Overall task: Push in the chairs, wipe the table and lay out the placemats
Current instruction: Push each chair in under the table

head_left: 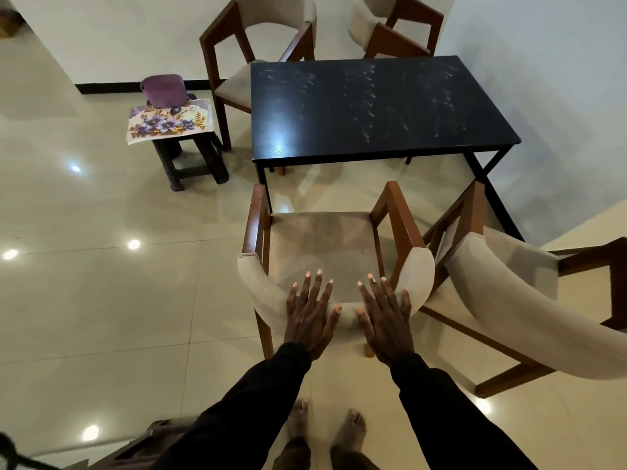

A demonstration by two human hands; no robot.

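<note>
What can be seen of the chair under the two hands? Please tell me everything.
The chair has a brown wooden frame with two armrests, a curved backrest padded in beige fabric, and a grey-beige seat with darker patches. It stands upright on the tiled floor, facing the black table, its seat not yet under the top. The left hand and right hand lie flat, fingers straight, on the backrest. Another chair stands close on its right; whether they touch is unclear.

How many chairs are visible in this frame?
4: the front chair facing the table, the right chair beside it, and the far-left chair and far-right chair at the table's far end. None seems hidden.
</note>
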